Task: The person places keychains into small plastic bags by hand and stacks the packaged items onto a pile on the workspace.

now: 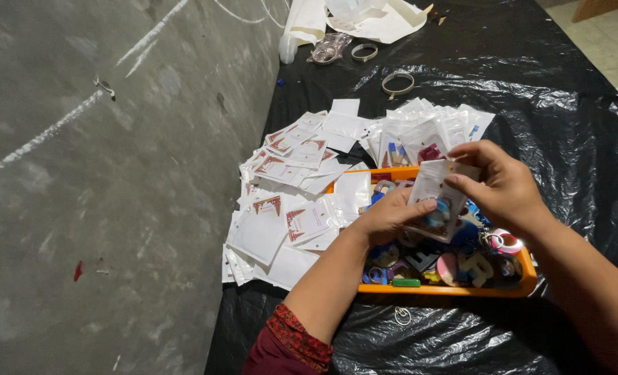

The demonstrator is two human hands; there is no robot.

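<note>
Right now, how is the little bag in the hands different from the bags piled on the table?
The held bag has a colourful charm inside; the piled bags look flat.
The held bag is lifted over the orange tray; the piled bags lie spread on the black sheet.
Both are small clear packets.

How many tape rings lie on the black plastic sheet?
2. One tape ring lies alone above the packet piles; the other lies farther back beside the white paper. Others may be hidden under the paper.

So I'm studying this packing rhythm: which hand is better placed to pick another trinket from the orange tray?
Probably the left hand: it sits low over the orange tray, close to the trinkets. The right hand is higher, pinching the small clear bag by its top.
</note>
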